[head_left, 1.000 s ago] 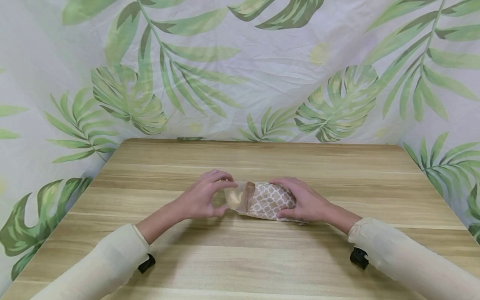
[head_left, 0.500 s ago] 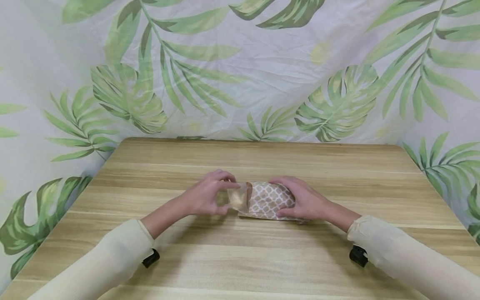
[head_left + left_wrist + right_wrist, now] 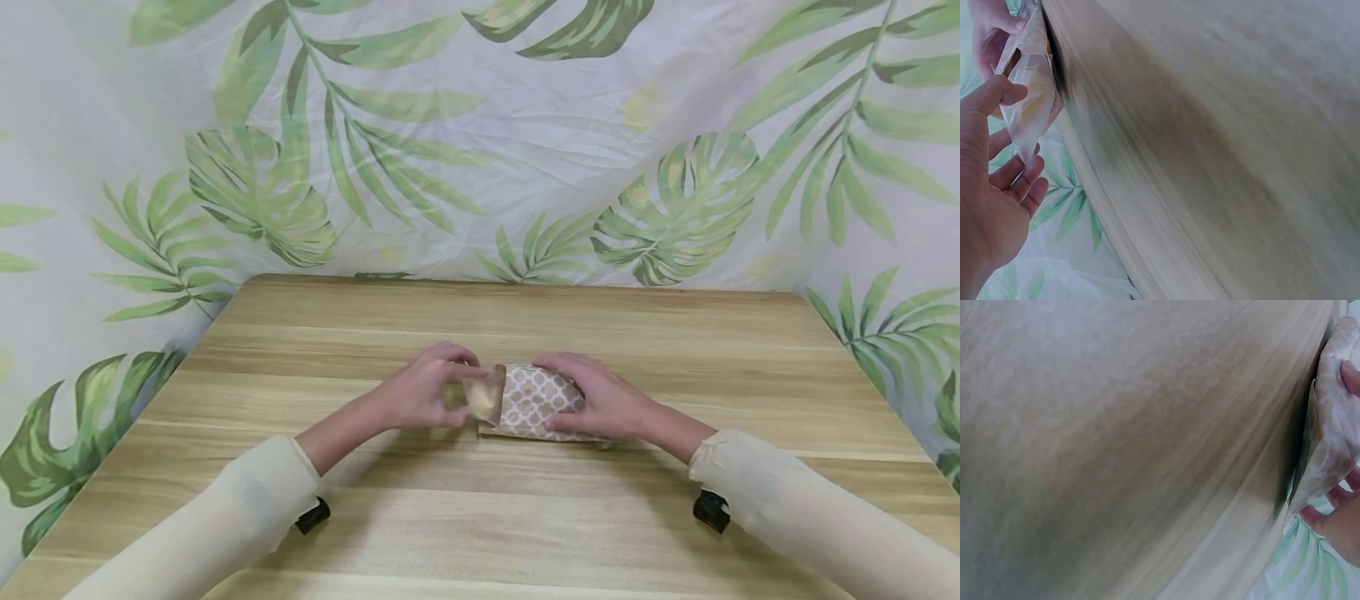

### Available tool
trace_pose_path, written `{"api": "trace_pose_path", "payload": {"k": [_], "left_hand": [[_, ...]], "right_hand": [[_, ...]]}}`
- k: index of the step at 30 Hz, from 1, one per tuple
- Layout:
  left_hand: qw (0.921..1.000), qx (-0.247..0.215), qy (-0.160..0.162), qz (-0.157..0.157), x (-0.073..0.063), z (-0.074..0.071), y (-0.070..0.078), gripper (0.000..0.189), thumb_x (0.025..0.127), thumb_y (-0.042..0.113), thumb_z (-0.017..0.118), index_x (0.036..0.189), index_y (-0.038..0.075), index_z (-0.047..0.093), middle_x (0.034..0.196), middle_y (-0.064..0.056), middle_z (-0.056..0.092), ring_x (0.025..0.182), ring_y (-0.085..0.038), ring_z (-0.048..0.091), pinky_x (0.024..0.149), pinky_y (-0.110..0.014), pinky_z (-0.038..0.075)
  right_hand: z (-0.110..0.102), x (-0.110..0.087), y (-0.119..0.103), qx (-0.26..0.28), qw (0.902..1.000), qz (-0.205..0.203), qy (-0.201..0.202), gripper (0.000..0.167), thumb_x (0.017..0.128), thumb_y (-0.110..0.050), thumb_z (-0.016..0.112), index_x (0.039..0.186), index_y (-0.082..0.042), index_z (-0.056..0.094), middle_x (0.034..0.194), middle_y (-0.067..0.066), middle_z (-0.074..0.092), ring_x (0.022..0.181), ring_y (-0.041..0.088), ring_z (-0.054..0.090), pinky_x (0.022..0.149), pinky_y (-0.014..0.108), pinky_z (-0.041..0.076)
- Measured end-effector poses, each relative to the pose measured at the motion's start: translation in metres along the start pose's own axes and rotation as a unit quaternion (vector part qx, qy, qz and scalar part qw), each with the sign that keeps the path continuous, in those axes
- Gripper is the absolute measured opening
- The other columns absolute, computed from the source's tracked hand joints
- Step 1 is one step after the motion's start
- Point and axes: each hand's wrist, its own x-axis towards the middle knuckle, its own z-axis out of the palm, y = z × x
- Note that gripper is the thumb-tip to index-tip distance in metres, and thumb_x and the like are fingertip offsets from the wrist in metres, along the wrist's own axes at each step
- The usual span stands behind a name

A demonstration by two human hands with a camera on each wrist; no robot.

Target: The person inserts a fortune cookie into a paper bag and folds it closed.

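Note:
A brown paper bag (image 3: 534, 403) with a white lattice pattern lies on its side on the wooden table, its mouth facing left. My right hand (image 3: 600, 400) grips its right end, the thumb on the near side and the fingers over the far side. At the mouth, a clear plastic packet (image 3: 482, 398) with something pale yellow inside sticks out partway. My left hand (image 3: 429, 390) holds that packet's outer end between thumb and fingers; the left wrist view shows the packet (image 3: 1034, 103) between them. How far the packet reaches into the bag is hidden.
The wooden table (image 3: 480, 517) stretches around both hands. Behind it hangs a white cloth (image 3: 525, 150) printed with green leaves. Black wrist devices (image 3: 711, 510) sit under both sleeves, close above the tabletop.
My left hand has shifted slightly right with the packet, and a little less of the packet shows outside the bag's mouth. The right hand keeps its grip, almost in place.

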Motion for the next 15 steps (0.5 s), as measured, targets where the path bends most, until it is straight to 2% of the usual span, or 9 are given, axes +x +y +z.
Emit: {"api": "trace_pose_path", "payload": {"k": [15], "left_hand": [[0.9993,-0.034,0.013,-0.013,0.0097,0.0093,0.0081,0.052,0.076,0.013,0.082,0.127,0.004,0.073,0.126,-0.014,0.066,0.12,-0.031,0.059,0.101,-0.044,0.054]], "right_hand": [[-0.0001,0.0007,-0.0011,0.009,0.9997,0.021,0.001,0.077,0.085,-0.029,0.086,0.149,-0.004,0.052,0.148,0.017,0.057,0.137,0.038,0.052,0.113,0.057,0.04]]}}
